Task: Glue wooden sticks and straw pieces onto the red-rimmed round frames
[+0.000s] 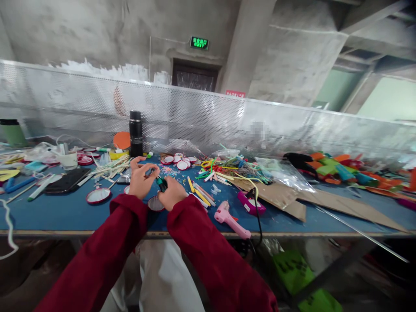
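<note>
Both my arms in dark red sleeves reach over the blue table (65,212). My right hand (173,193) is closed around a small tool with dark green handles (161,184). My left hand (140,177) meets the tool's tip, its fingers pinched on something too small to make out. A round red-rimmed disc (155,203) lies under my right hand. Another red-rimmed disc (98,196) lies to the left of my left hand.
A pink glue gun (229,219) lies near the front edge, a second pink one (250,203) with a black cord behind it. Coloured sticks (200,193), a black flask (135,133), a phone (66,180), cardboard sheets (292,199) and a perforated metal screen (208,117) surround the spot.
</note>
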`<act>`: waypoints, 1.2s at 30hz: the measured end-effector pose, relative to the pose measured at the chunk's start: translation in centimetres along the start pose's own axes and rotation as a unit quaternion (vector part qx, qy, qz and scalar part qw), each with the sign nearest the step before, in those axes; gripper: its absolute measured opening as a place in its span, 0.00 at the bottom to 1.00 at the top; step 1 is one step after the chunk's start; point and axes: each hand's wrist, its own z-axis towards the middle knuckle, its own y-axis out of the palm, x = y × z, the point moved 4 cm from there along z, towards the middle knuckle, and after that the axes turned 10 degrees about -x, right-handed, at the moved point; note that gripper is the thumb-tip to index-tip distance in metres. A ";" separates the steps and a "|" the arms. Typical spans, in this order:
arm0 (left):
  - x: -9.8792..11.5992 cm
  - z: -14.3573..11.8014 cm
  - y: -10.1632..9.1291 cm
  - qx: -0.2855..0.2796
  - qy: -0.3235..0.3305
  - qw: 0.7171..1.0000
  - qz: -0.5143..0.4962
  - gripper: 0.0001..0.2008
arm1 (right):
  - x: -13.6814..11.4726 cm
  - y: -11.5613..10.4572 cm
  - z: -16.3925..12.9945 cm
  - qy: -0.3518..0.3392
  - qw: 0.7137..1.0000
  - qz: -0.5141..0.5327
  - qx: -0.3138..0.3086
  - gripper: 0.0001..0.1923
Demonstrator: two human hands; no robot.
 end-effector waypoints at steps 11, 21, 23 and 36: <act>-0.7 -0.2 0.2 -0.084 -0.058 0.995 -0.002 0.23 | 0.8 -0.3 -0.1 0.027 0.999 0.022 -0.002 0.24; -2.3 0.6 1.6 -0.211 -0.032 0.960 0.182 0.16 | 1.9 0.4 1.4 0.065 0.995 0.054 -0.046 0.20; -2.5 0.5 1.6 -0.216 -0.043 0.956 0.194 0.16 | 1.9 0.5 1.8 0.069 0.995 0.053 -0.058 0.19; -3.6 0.4 2.3 -0.263 -0.115 0.927 0.243 0.18 | 2.0 0.8 5.2 0.088 0.984 0.034 -0.150 0.12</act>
